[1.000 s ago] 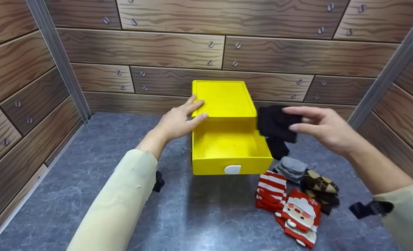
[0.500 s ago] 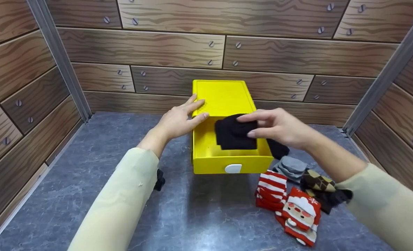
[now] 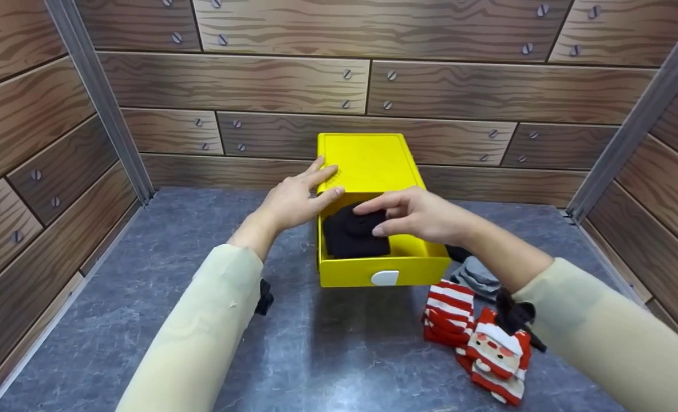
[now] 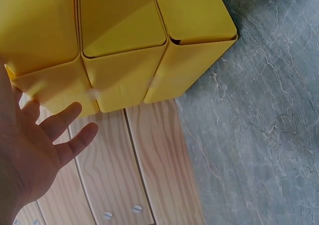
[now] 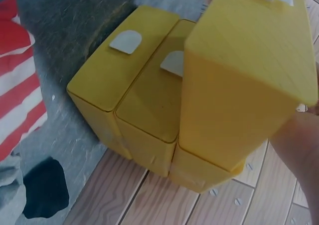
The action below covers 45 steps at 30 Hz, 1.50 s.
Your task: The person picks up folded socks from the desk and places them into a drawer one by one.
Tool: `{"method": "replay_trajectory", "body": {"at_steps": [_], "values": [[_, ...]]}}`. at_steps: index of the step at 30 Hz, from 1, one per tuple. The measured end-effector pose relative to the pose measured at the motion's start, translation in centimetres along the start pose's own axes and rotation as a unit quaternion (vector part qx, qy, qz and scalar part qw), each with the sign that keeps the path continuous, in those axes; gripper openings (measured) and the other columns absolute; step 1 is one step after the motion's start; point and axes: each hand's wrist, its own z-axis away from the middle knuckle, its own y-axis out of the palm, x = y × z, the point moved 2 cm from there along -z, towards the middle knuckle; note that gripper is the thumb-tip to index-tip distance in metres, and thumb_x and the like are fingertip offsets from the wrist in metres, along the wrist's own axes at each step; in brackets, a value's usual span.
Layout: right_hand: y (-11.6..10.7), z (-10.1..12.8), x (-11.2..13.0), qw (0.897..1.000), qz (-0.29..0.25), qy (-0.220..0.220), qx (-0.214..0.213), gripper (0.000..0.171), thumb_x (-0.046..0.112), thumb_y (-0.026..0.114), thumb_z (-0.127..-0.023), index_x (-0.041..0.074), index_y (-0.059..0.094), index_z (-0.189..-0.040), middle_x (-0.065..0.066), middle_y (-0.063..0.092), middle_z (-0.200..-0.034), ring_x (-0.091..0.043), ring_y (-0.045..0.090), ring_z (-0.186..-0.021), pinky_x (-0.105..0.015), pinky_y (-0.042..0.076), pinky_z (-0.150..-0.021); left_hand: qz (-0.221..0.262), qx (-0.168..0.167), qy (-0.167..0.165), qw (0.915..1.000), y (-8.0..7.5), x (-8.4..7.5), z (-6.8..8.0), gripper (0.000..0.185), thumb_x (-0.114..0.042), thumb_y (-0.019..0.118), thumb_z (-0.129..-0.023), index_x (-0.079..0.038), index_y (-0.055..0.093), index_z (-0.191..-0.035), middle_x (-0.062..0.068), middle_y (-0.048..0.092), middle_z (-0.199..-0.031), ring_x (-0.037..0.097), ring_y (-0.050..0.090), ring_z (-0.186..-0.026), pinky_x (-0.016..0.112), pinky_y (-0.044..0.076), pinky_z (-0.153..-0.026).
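Note:
A yellow drawer unit [image 3: 367, 157] stands before the back wall, its top drawer [image 3: 339, 274] pulled out. My left hand [image 3: 290, 200] rests with spread fingers on the unit's upper left edge; the left wrist view shows these fingers [image 4: 75, 145] beside its yellow side. Inside the drawer, toward the left, is a folded black sock [image 3: 350, 243]. My right hand [image 3: 430, 217] reaches in over the right side and pinches the sock between thumb and fingers. In the right wrist view the drawer's side [image 5: 229, 105] hides most of this hand.
Right of the unit lie red-white striped socks [image 3: 449, 306], Santa-patterned socks [image 3: 496, 355] and grey socks [image 3: 476, 277]. A black sock [image 3: 458, 253] shows partly behind my right arm. Two lower drawers [image 5: 149, 95] with white handles are closed. Wood-patterned walls [image 3: 293, 86] enclose the grey surface.
My right hand has carried the black sock leftward from beside the unit and down into the drawer. My right forearm now covers the argyle socks. The left hand stays put.

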Motion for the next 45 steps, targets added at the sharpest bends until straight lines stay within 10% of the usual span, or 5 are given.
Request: {"method": "replay_trajectory", "body": {"at_steps": [8,21,45], "values": [[1.4,-1.0,-0.6,0.999,0.026,0.008,0.03,0.041,0.023,0.073,-0.104,0.025,0.069,-0.144,-0.001,0.072,-0.126,-0.027,0.06,-0.105,-0.037,0.046,-0.088,0.014,0.003,-0.007,0.9999,0.6,0.0,0.3,0.078,-0.079,0.042,-0.101,-0.04,0.031,-0.168,-0.011,0.012,-0.177,0.031,0.035,-0.155,0.056,0.035,-0.12],[1.8,-1.3,-0.8,0.995,0.011,0.059,0.08,0.041,0.024,0.073,-0.104,0.026,0.07,-0.144,0.0,0.07,-0.135,-0.025,0.068,-0.11,-0.041,0.05,-0.099,0.009,-0.001,0.002,1.0,0.2,-0.1,0.4,0.078,-0.078,0.042,-0.101,-0.039,0.031,-0.168,-0.01,0.012,-0.177,0.031,0.035,-0.155,0.056,0.034,-0.12],[1.9,-1.4,-0.3,0.993,0.102,0.023,0.055,0.039,0.018,0.077,-0.1,0.018,0.072,-0.139,0.0,0.072,-0.126,-0.025,0.063,-0.11,-0.04,0.05,-0.1,0.001,0.002,0.002,1.0,0.0,-0.1,0.1,0.077,-0.078,0.04,-0.102,-0.039,0.032,-0.168,-0.01,0.012,-0.177,0.033,0.034,-0.156,0.058,0.034,-0.12]]}}
